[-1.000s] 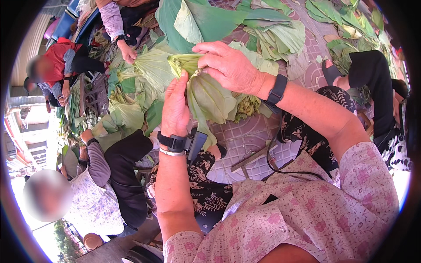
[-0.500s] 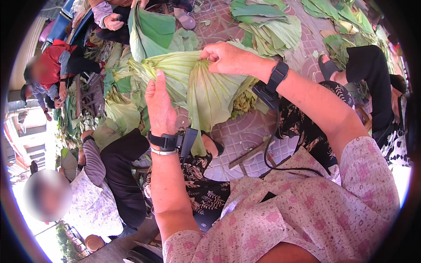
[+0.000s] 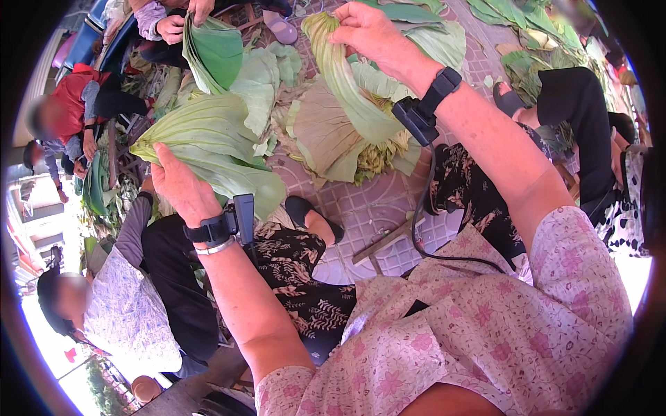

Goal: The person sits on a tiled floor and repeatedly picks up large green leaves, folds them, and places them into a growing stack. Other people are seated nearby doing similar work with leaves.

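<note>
head | L hand (image 3: 182, 191) grips folded leaf (image 3: 208, 145) | R hand (image 3: 371, 31) pinches long leaf (image 3: 347, 83), prob. rolled

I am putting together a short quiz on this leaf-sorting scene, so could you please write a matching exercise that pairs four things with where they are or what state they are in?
Things:
1. left hand
2. right hand
3. heap of leaves
4. black shoe

States:
A. lying on the tiled ground
B. gripping a long folded leaf, raised high
C. holding a broad flat leaf out to the side
D. on a foot, by the patterned trouser leg

Pairs: 1-C, 2-B, 3-A, 4-D
</note>
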Tool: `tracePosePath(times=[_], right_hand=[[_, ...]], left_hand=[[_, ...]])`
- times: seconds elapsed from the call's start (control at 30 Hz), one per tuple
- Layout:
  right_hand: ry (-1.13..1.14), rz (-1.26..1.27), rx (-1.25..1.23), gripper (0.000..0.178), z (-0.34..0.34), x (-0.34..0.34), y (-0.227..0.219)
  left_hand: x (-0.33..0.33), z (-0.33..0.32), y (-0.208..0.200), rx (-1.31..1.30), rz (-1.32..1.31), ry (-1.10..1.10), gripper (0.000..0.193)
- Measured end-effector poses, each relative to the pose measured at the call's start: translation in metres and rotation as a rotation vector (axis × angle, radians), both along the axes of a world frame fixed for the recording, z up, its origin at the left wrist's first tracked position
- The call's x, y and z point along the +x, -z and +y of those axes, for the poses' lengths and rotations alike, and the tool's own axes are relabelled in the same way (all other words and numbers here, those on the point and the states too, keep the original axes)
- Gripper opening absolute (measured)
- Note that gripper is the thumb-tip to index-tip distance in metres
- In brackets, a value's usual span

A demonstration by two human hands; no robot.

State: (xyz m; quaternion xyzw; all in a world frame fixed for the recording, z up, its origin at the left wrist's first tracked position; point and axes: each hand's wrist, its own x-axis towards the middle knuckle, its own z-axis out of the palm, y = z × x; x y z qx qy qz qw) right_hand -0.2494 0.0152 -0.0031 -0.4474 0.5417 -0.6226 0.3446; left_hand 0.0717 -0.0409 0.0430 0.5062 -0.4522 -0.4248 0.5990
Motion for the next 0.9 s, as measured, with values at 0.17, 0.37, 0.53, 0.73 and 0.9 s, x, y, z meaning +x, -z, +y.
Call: tracePosePath(times=[0.17,0.37,0.53,0.73,0.9], right_hand=[[0.032,-0.522,0.042,0.027,-0.002,0.000,0.036],[0.308,-0.608,0.606,0.026,0.033,-0.006,0.172],[0.171,-0.551,0.836,0.026,0.045,-0.020,0.199],[0.188,-0.552,0.943,0.027,0.037,-0.014,0.193],[0.128,-0.027,1.080,0.028,0.047,-0.006,0.166]], left_hand=[[0.006,0.001,0.002,-0.031,0.044,0.059,0.025],[-0.007,-0.003,0.015,0.002,0.024,0.096,0.027],[-0.004,0.002,0.016,0.008,0.041,0.141,0.026],[-0.006,0.001,0.016,0.018,0.056,0.179,0.025],[-0.003,-0.003,0.027,0.049,0.071,0.198,0.024]])
